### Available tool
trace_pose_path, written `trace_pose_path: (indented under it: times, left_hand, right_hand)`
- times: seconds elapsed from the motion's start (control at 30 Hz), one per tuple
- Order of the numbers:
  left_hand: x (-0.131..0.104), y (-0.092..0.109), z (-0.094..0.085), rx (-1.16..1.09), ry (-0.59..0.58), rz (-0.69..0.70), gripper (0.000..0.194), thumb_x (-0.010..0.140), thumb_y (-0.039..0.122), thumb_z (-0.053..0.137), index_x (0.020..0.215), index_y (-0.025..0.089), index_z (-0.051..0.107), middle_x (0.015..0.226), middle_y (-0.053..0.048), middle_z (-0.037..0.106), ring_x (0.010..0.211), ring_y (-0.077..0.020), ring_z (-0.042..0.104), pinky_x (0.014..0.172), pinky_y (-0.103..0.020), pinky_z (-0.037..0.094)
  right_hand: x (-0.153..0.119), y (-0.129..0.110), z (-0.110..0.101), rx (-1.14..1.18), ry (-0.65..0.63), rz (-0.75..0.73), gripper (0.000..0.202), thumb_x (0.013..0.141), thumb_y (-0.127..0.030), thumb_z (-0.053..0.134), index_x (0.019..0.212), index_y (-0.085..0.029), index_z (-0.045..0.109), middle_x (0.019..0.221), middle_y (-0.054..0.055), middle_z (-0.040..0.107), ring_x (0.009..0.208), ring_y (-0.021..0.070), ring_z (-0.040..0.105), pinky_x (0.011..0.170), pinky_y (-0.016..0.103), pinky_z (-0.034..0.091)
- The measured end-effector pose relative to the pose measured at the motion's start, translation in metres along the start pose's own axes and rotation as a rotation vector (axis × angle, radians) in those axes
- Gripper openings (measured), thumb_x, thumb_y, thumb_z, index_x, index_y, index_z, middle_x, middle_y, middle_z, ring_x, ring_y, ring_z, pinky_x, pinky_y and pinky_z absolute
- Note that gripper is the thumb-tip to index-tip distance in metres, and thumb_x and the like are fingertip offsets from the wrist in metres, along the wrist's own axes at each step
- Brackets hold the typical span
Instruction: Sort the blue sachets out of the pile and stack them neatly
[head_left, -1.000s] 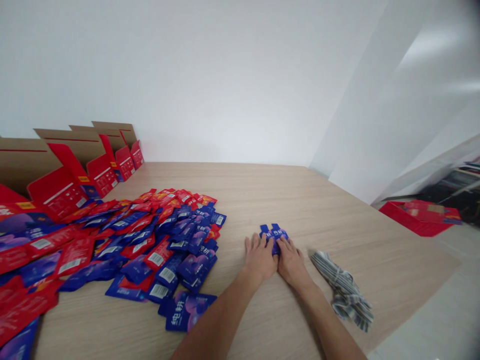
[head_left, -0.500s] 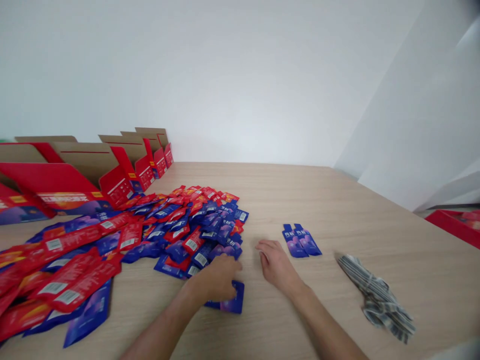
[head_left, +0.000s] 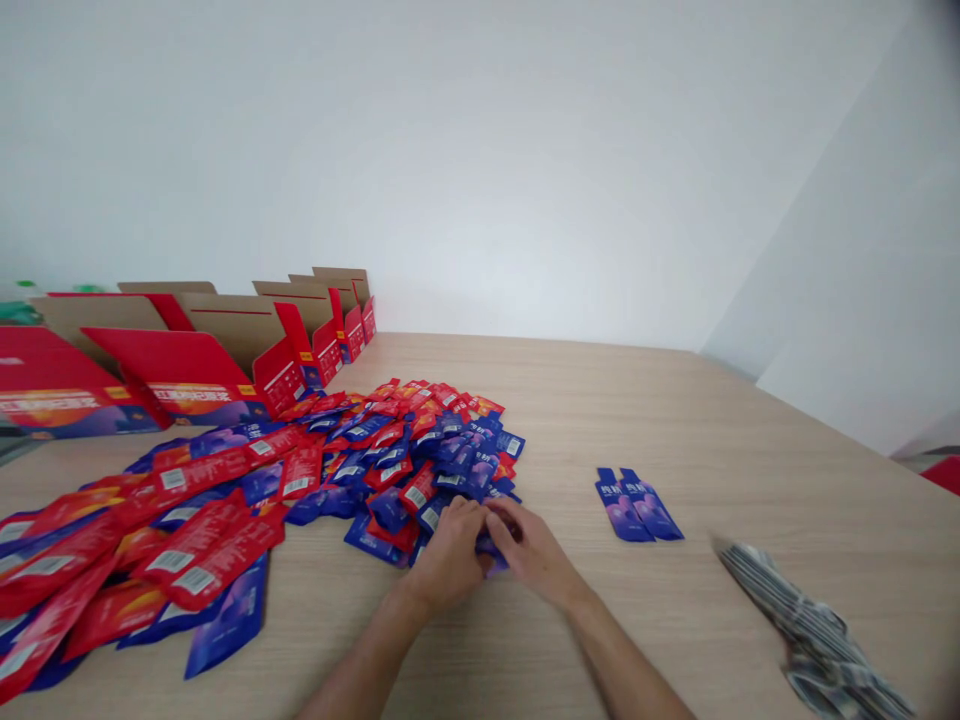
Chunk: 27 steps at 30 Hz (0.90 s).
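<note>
My left hand (head_left: pixel 448 555) and my right hand (head_left: pixel 534 548) meet at the near edge of a pile of sachets (head_left: pixel 420 440). Between them is a blue sachet (head_left: pixel 493 562) with a purple print, mostly covered by fingers. Both hands have their fingers closed on it. The pile mixes red and blue sachets, some showing white barcode labels. To the right of my hands, two blue sachets (head_left: pixel 637 510) lie flat side by side, their narrow necks pointing away from me.
Red cardboard boxes (head_left: pixel 187 370) with raised flaps stand in a row at the back left. Larger red and blue pouches (head_left: pixel 202 540) are heaped in front of them. A striped cloth (head_left: pixel 814 625) lies at the right. A white wall (head_left: pixel 540 180) rises behind the table (head_left: pixel 570 400).
My right hand has come left to meet my left hand at the blue sachet, which my left hand was alone on before. The view has shifted, so the table's things appear further right.
</note>
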<state>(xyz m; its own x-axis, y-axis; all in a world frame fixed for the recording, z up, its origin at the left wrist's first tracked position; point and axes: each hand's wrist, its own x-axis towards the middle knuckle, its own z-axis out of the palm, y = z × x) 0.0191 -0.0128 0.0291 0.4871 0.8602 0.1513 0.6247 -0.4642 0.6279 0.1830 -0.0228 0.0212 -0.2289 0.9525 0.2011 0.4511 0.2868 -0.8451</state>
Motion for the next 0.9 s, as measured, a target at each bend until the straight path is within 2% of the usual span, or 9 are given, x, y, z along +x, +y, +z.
trace_pose_path:
  times: [0.1, 0.2, 0.27, 0.37, 0.47, 0.6, 0.7, 0.77, 0.9]
  left_hand:
    - [0.003, -0.002, -0.004, -0.101, 0.177, -0.023, 0.032, 0.070, 0.014, 0.062, 0.100, 0.023, 0.067, 0.107, -0.005, 0.065, 0.108, -0.0246, 0.053, 0.098, -0.039, 0.042]
    - [0.005, -0.006, -0.008, -0.226, 0.409, -0.140, 0.047, 0.072, 0.025, 0.068, 0.118, 0.023, 0.060, 0.116, -0.007, 0.063, 0.114, -0.0262, 0.054, 0.101, -0.043, 0.041]
    - [0.006, -0.010, -0.009, -0.407, 0.507, -0.257, 0.051, 0.073, 0.033, 0.069, 0.121, 0.020, 0.057, 0.115, -0.008, 0.065, 0.109, -0.0258, 0.059, 0.096, -0.042, 0.046]
    - [0.008, -0.015, -0.008, -0.843, 0.419, -0.324, 0.044, 0.074, 0.045, 0.069, 0.108, 0.016, 0.063, 0.099, -0.008, 0.070, 0.092, -0.0232, 0.066, 0.081, -0.036, 0.052]
    - [0.010, -0.017, -0.005, -1.087, 0.364, -0.350, 0.043, 0.073, 0.055, 0.068, 0.088, 0.014, 0.066, 0.076, -0.003, 0.068, 0.071, -0.0176, 0.064, 0.068, -0.029, 0.051]
    - [0.010, -0.018, 0.000, -1.041, 0.470, -0.430, 0.048, 0.069, 0.063, 0.067, 0.068, 0.015, 0.061, 0.055, 0.003, 0.053, 0.054, -0.0121, 0.050, 0.050, -0.022, 0.038]
    - [0.011, -0.018, 0.003, -0.973, 0.543, -0.430, 0.050, 0.074, 0.065, 0.061, 0.063, 0.017, 0.054, 0.052, 0.006, 0.042, 0.050, -0.0096, 0.039, 0.046, -0.021, 0.029]
    - [0.012, -0.019, 0.004, -0.907, 0.590, -0.419, 0.049, 0.077, 0.064, 0.058, 0.062, 0.018, 0.049, 0.053, 0.007, 0.039, 0.050, -0.0083, 0.033, 0.046, -0.021, 0.025]
    - [0.015, -0.020, 0.006, -0.847, 0.634, -0.421, 0.048, 0.080, 0.062, 0.056, 0.063, 0.019, 0.044, 0.055, 0.007, 0.036, 0.052, -0.0079, 0.031, 0.048, -0.021, 0.024]
  right_hand:
    - [0.000, -0.001, -0.007, 0.078, 0.007, 0.005, 0.033, 0.086, -0.045, 0.061, 0.105, -0.020, 0.068, 0.098, 0.005, 0.072, 0.088, 0.0215, 0.065, 0.082, 0.032, 0.049]
    - [0.003, 0.001, -0.010, 0.295, 0.157, 0.134, 0.038, 0.085, -0.053, 0.061, 0.095, -0.017, 0.068, 0.077, 0.003, 0.069, 0.067, 0.0177, 0.061, 0.063, 0.028, 0.048]
    - [0.003, 0.001, -0.010, 0.483, 0.236, 0.192, 0.040, 0.083, -0.055, 0.063, 0.093, -0.016, 0.067, 0.071, 0.002, 0.066, 0.061, 0.0156, 0.057, 0.056, 0.026, 0.045]
    - [-0.001, 0.001, -0.006, 0.682, 0.237, 0.217, 0.043, 0.077, -0.055, 0.071, 0.095, -0.017, 0.065, 0.076, 0.004, 0.068, 0.067, 0.0177, 0.062, 0.061, 0.029, 0.049]
    - [-0.006, 0.002, 0.002, 0.708, 0.049, 0.236, 0.044, 0.072, -0.053, 0.077, 0.094, -0.016, 0.065, 0.081, 0.004, 0.070, 0.075, 0.0201, 0.066, 0.070, 0.032, 0.051]
    - [-0.010, 0.006, 0.012, 0.605, -0.150, 0.241, 0.041, 0.072, -0.050, 0.077, 0.090, -0.016, 0.064, 0.078, 0.001, 0.068, 0.069, 0.0155, 0.062, 0.064, 0.026, 0.047]
    - [-0.010, 0.006, 0.016, 0.555, -0.180, 0.214, 0.037, 0.076, -0.049, 0.074, 0.076, -0.015, 0.061, 0.066, -0.004, 0.061, 0.057, 0.0096, 0.052, 0.054, 0.020, 0.038]
    - [-0.009, 0.004, 0.017, 0.569, -0.188, 0.204, 0.036, 0.076, -0.048, 0.074, 0.075, -0.015, 0.060, 0.064, -0.005, 0.059, 0.054, 0.0082, 0.049, 0.053, 0.019, 0.035]
    - [-0.010, 0.001, 0.017, 0.645, -0.185, 0.196, 0.035, 0.078, -0.048, 0.073, 0.083, -0.015, 0.064, 0.070, -0.002, 0.063, 0.060, 0.0106, 0.055, 0.058, 0.021, 0.040]
